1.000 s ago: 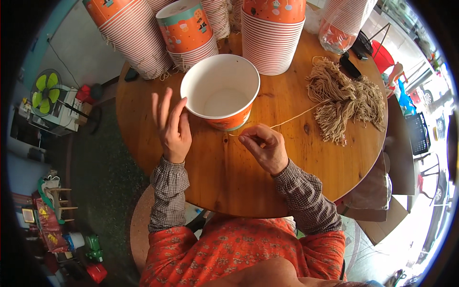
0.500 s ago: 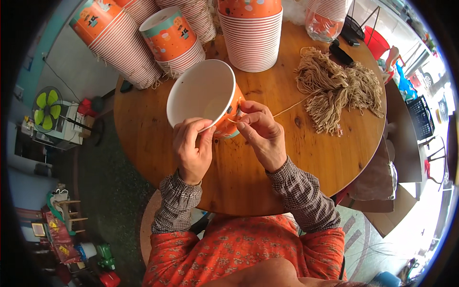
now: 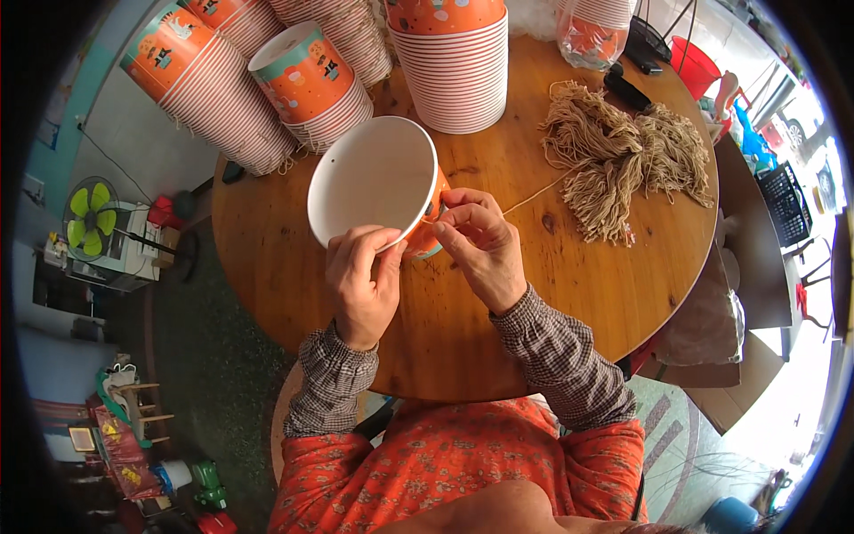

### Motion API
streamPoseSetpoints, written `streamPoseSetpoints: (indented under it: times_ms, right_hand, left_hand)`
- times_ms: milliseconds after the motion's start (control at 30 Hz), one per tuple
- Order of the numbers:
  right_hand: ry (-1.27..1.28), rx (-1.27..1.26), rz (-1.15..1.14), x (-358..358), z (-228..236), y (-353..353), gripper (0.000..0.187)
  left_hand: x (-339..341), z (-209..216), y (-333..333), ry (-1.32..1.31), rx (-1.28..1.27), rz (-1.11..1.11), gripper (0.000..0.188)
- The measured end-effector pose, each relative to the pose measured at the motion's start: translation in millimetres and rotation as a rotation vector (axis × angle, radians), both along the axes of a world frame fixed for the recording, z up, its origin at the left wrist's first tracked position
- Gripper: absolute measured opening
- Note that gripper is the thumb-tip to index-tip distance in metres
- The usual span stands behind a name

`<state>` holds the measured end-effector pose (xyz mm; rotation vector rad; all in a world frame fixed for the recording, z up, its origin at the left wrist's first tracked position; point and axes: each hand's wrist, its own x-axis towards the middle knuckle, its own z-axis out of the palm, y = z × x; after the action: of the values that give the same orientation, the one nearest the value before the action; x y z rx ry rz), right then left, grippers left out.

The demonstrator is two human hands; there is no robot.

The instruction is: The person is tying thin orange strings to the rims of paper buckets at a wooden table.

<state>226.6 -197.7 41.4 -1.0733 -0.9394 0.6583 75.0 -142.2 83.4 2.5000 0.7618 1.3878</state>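
Observation:
A large orange paper bucket (image 3: 366, 178) with a white inside is tilted so its mouth faces me, and a small dark hole shows in its far wall. At the near rim, my left hand (image 3: 363, 276) is closed, its fingers and thumb pinching the edge. My right hand (image 3: 483, 249) is closed beside the bucket's right side, thumb and fingertips together on a beige string (image 3: 538, 192). That string runs back to a tangled bundle of string (image 3: 614, 160) on the right. The string's end at the bucket is hidden by my fingers.
Tall stacks of orange paper buckets (image 3: 449, 76) line the far side of the round wooden table (image 3: 267, 258). A bag of white cups (image 3: 594, 31) and a black object (image 3: 628, 92) lie near the string bundle. Cardboard boxes (image 3: 752, 356) stand right; a green fan (image 3: 92, 215) stands left.
The bucket is tipped slightly more toward me. Both hands stay at its rim and side with only small finger shifts, and the view has shifted slightly.

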Motion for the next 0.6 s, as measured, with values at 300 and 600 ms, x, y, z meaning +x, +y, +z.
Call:
streamPoseSetpoints:
  times_ms: [300,600]
  right_hand:
    - [-0.225,-0.006,-0.151,-4,9,1,0.011]
    - [-0.268,0.01,-0.155,-2,9,1,0.01]
  left_hand:
    - [7,30,6,0.296,-0.009,-0.138,0.029]
    - [16,45,46,0.403,-0.409,-0.47,0.025]
